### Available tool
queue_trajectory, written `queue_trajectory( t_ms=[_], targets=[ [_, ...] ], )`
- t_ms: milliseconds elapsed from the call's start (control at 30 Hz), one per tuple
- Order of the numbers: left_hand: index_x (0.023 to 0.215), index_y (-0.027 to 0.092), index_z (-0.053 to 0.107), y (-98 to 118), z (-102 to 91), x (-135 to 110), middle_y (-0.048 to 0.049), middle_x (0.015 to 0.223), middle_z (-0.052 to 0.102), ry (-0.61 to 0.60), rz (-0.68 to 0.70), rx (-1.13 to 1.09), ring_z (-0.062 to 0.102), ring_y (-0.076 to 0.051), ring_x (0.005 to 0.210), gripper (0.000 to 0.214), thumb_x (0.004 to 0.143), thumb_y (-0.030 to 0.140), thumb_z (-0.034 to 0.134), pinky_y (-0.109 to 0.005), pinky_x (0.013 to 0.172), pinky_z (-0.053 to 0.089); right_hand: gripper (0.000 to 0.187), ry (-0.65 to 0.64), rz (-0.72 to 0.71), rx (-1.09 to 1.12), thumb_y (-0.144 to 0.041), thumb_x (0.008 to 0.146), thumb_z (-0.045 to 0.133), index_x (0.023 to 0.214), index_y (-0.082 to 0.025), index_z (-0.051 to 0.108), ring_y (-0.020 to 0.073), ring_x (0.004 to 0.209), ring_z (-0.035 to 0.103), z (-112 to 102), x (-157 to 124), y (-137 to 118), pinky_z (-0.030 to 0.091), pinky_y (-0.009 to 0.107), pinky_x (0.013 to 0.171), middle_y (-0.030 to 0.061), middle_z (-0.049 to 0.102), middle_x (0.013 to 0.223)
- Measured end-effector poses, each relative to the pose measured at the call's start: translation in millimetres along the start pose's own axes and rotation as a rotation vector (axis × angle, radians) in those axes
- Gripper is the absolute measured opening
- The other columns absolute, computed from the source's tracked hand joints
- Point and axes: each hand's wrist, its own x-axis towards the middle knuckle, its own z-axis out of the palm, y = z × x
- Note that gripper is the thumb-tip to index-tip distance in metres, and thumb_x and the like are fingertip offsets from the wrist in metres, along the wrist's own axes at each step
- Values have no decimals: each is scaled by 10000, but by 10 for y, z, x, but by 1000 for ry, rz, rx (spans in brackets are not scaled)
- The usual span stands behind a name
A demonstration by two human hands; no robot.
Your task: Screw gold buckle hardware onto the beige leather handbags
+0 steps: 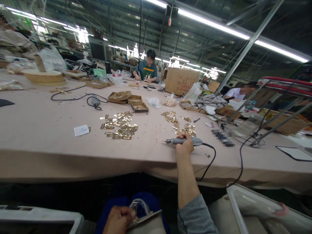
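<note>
My right hand (184,147) is wrapped round a grey corded electric screwdriver (185,141) lying on the beige table (48,143) near its front edge, tip pointing left. Just beyond it lie small gold metal parts (186,129). A larger heap of gold metal plates (120,125) sits left of centre. Down in my lap, my left hand (119,219) is closed on a flat piece with a metal fitting (141,214), partly wrapped in clear plastic.
Small cardboard boxes (129,100) of parts, a black cable with a puck (95,101), a paper slip (81,130) and a large carton (181,80) stand on the table. Two other people sit at the far side. A white bin (263,208) sits at my right, metal rods (280,117) above.
</note>
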Motion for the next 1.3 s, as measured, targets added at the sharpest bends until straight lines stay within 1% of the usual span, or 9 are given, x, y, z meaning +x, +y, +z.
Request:
queue_trajectory(
  t_ms=[100,167,333,467,567,767,1033,1200,1300],
  targets=[
    [591,132,732,-15,25,-39,2,485,482,31,4,-40,406,-156,530,484,677,608,722,-300,559,275,216,-111,70,55,-118,816,672,804,-189,469,40,487,439,-197,-204,-113,515,182,525,-83,516,681],
    [610,118,749,-21,47,-76,-10,512,533,75,11,-81,441,-155,552,433,692,543,739,-292,568,291,185,-234,107,86,-125,827,669,830,-185,494,33,497,446,-373,-405,-186,520,181,557,-79,525,712],
    [734,78,804,-78,91,-98,-60,609,666,111,-43,-162,520,-166,595,348,721,422,753,-291,592,341,188,-367,226,-33,-137,812,670,801,-187,489,36,511,449,-818,-1012,-269,499,194,559,-56,538,757],
    [754,81,815,-69,101,-121,-83,657,711,93,-50,-166,559,-184,628,312,735,386,754,-296,603,360,221,-416,262,-144,-159,759,719,830,-194,513,59,529,463,-1145,-1416,-132,491,221,568,-53,539,731],
    [760,76,816,-26,105,-144,-74,628,696,92,-43,-168,557,-183,614,338,755,407,752,-297,603,362,226,-450,261,-204,-180,756,740,864,-194,542,75,530,478,-1302,-1571,51,491,246,575,-53,548,705],
    [737,78,807,60,125,-204,-34,538,614,102,-45,-192,489,-154,550,391,781,461,742,-295,578,334,187,-529,190,-278,-214,788,742,863,-184,573,87,494,498,-1371,-1739,250,494,278,567,-49,572,675],
    [737,68,811,113,101,-259,0,489,504,110,-5,-158,407,-128,535,497,788,555,726,-280,542,276,148,-648,143,-265,-171,824,719,887,-190,587,102,495,511,-1416,-1874,308,484,293,567,-48,574,649],
    [709,107,817,83,87,-259,26,482,403,113,-8,-117,316,-112,515,510,765,605,722,-286,526,216,140,-672,147,-248,-176,826,727,876,-197,598,104,490,509,-1422,-1912,315,478,295,557,-43,581,649],
    [702,120,818,60,91,-258,26,494,393,117,-3,-116,309,-113,519,505,767,611,716,-290,529,218,123,-684,136,-252,-168,832,720,873,-198,609,105,490,509,-1414,-1931,312,478,297,554,-42,580,643]
  ],
)
